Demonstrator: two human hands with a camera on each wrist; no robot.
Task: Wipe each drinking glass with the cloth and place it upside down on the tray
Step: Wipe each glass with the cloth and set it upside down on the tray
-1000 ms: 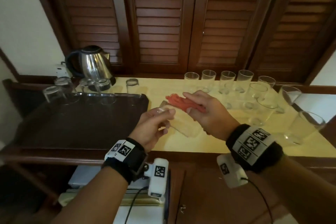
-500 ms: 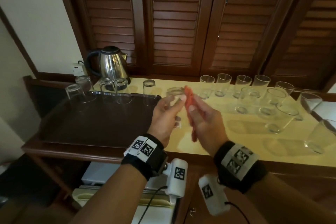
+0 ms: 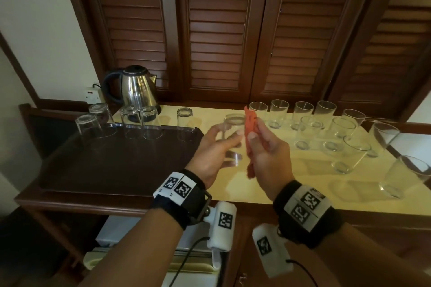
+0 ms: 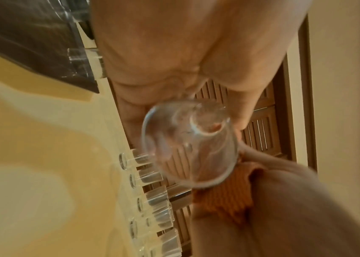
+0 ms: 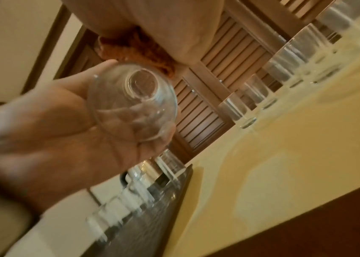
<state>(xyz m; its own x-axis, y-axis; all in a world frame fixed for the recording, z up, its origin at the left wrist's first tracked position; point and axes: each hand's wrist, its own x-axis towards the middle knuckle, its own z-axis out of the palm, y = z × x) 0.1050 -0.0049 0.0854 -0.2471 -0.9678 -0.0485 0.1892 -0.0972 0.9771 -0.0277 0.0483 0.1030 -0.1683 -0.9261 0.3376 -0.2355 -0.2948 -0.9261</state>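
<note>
My left hand (image 3: 227, 133) grips a clear drinking glass (image 3: 231, 140) above the counter, just right of the tray. The glass (image 4: 187, 147) stands roughly vertical, base up and mouth towards my wrists. Beside it, my right hand (image 3: 255, 130) pinches a folded orange-red cloth (image 3: 250, 121) that hangs against the glass's right side. In the right wrist view the cloth (image 5: 143, 47) sits above the glass (image 5: 132, 102). The dark tray (image 3: 105, 165) lies at the left and carries several glasses upside down (image 3: 130, 121) along its far edge.
Several upright glasses (image 3: 303, 114) crowd the yellow counter (image 3: 291, 184) to the right, some close to its right end. A steel kettle (image 3: 137, 88) stands behind the tray. Louvred wooden doors (image 3: 224, 30) close off the back.
The glass lay tilted with the cloth over it. My left hand has since turned it base up and lifted it, and the cloth has come off to its right side.
</note>
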